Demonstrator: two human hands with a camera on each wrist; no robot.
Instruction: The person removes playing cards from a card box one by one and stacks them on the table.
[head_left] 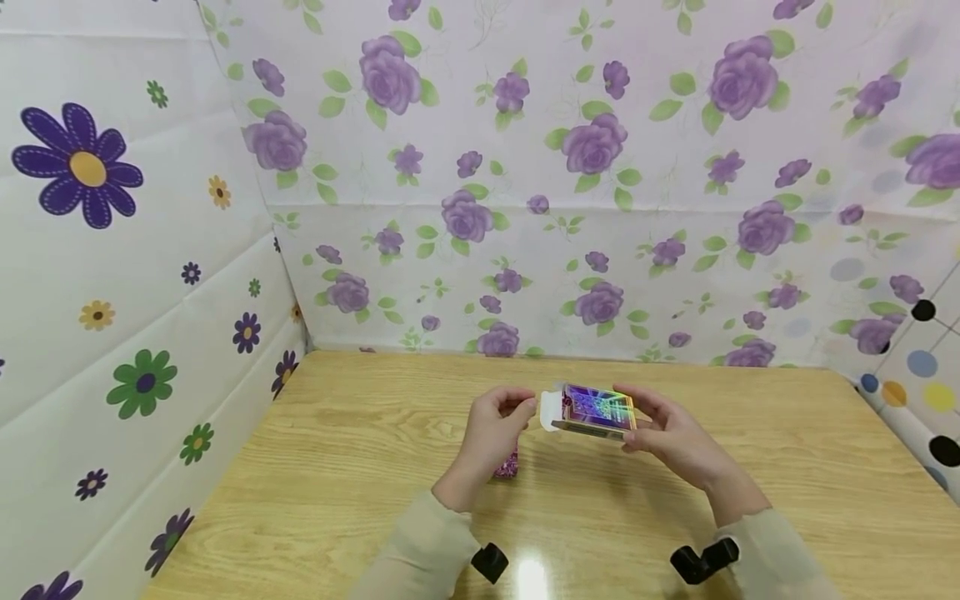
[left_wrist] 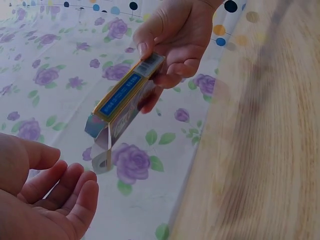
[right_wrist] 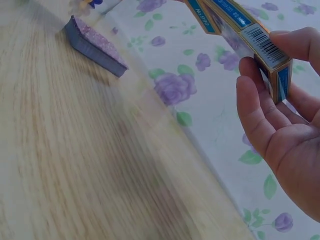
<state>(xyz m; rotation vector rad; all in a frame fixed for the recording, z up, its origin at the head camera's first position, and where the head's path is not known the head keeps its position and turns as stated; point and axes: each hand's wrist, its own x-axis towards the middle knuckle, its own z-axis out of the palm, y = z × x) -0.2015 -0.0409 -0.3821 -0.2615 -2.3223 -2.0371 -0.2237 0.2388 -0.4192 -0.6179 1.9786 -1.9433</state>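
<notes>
My right hand (head_left: 678, 437) grips a small shiny card box (head_left: 598, 407) by its right end, thumb on the near side. The box has a holographic purple and gold face, and it is held above the table with its white end flap (head_left: 551, 410) folded out to the left. Just left of that flap is my left hand (head_left: 491, 429), its fingers loosely bent around nothing. In the left wrist view a small gap separates its fingertips from the flap. A deck of cards (right_wrist: 97, 47) with a pink glittery top lies on the table, partly hidden behind my left hand in the head view.
The wooden table (head_left: 337, 500) runs back to a wall cloth (head_left: 540, 242) with purple roses. Another flowered cloth (head_left: 187, 317) hangs on the left, and a dotted one (head_left: 922, 392) on the right. Black wrist devices (head_left: 490, 562) sit at both sleeves.
</notes>
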